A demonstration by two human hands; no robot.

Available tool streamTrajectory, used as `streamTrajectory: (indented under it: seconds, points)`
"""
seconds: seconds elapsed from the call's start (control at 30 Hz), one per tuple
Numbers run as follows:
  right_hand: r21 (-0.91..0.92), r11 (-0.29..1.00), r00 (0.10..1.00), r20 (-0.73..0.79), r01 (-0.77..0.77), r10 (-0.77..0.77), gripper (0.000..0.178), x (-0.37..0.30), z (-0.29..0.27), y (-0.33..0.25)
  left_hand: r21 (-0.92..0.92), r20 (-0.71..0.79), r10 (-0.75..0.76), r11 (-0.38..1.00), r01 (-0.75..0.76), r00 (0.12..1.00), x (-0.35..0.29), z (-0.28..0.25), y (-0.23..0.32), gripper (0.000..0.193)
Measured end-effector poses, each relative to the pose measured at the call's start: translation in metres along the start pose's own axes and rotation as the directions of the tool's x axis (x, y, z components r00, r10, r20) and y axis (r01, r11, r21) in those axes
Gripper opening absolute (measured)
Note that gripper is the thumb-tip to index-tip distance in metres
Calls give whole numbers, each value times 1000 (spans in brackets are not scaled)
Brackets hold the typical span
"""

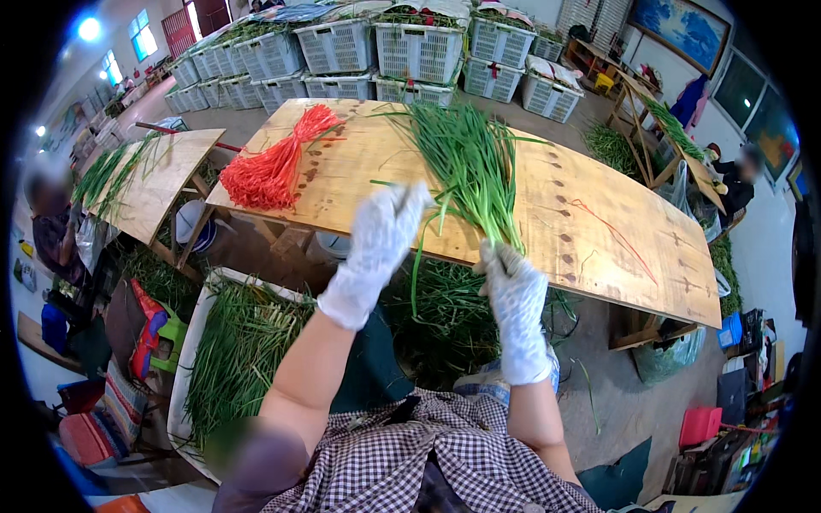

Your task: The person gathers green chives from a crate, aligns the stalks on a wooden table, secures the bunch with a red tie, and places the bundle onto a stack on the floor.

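A bunch of garlic chives [469, 162] lies on the wooden table [359, 162], leaf tips pointing away from me and pale stem ends at the near edge. My right hand [516, 295], in a white glove, is closed around those stem ends. Left of the bunch, my left hand [389, 227], also gloved in white, is raised over the near edge with its fingers drawn together. Whatever may be between them cannot be made out. A few stray leaves hang down between the hands. To the left lies a bundle of red ties [278, 167], fanned out toward me.
A white tub [181, 389] of loose chives stands at my lower left, and more chives [445, 299] lie below the table. Loose red ties [620, 235] rest on the right. White crates [419, 53] are stacked behind. Two people sit at other tables, left and right.
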State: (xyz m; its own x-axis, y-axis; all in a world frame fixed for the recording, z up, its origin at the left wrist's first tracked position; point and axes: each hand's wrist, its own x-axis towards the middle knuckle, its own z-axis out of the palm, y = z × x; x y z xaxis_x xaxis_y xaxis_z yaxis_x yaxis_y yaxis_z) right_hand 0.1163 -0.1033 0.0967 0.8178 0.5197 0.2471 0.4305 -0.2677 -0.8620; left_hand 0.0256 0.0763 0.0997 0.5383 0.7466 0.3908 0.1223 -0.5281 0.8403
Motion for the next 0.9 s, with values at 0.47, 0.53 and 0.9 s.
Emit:
streamTrajectory:
  seconds: [0.47, 0.53, 0.9]
  points:
    - [629, 638, 894, 357, -445, 271, 21, -76, 38, 39, -654, 375, -419, 513, 556, 827, -130, 27, -10, 17]
    - [704, 555, 893, 398, -443, 208, 18, -79, 35, 35, -784, 208, -405, 475, 400, 890, -127, 15, -2, 16]
    - [-293, 953, 849, 522, 81, 89, 34, -61, 18, 80, -992, 30, -107, -128, 16, 994, -72, -138, 23, 33]
